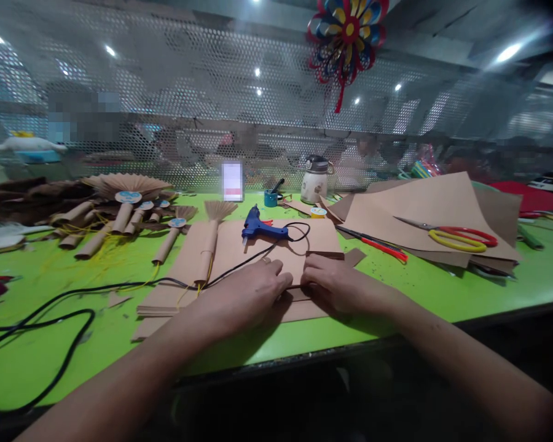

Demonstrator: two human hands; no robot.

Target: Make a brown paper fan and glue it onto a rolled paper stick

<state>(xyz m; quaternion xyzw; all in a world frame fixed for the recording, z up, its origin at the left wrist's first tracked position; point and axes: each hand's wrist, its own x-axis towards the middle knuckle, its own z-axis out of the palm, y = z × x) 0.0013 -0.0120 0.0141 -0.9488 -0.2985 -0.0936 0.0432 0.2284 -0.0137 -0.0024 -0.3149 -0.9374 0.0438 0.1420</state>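
Note:
My left hand (244, 291) and my right hand (338, 285) lie side by side, fingertips nearly touching, pressing down on a folded strip of brown kraft paper (299, 273) near the front of the green table (442, 288). Both hands have their fingers closed together and flat on the fold. The strip rests on a larger stack of brown paper sheets (166, 294). A rolled paper fan with a fringed top (211, 236) lies just to the left of my hands. A blue glue gun (260, 228) sits beyond them, its black cord (74, 307) trailing left.
Several finished paper fans (124, 202) lie at the back left. Brown sheets (424, 212) with red-and-yellow scissors (461, 238) are piled on the right, a red-handled tool (378, 244) beside them. A white jar (314, 179) and teal cup (271, 197) stand before a mesh screen.

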